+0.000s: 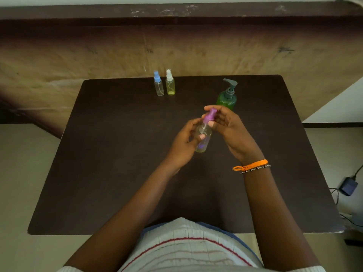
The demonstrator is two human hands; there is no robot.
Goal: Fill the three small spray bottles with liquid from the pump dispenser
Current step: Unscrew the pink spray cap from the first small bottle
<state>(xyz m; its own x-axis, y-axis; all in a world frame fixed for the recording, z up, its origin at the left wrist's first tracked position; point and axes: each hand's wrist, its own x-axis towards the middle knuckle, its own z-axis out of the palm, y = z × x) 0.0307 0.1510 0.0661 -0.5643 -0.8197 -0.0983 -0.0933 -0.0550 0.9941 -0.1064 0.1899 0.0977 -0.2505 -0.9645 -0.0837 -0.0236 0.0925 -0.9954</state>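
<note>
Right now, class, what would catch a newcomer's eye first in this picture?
Mid-table, the left hand holds a clear small spray bottle with a purple cap while the right hand pinches its cap. Behind them stands a green pump dispenser; two more spray bottles, blue-capped and white-capped, stand at the far edge.

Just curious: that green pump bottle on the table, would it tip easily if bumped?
Probably not easily: the green pump bottle looks squat with a broad base. Its tall pump head might make it somewhat top-heavy. How full it is cannot be told, so its weight is unclear.
</note>
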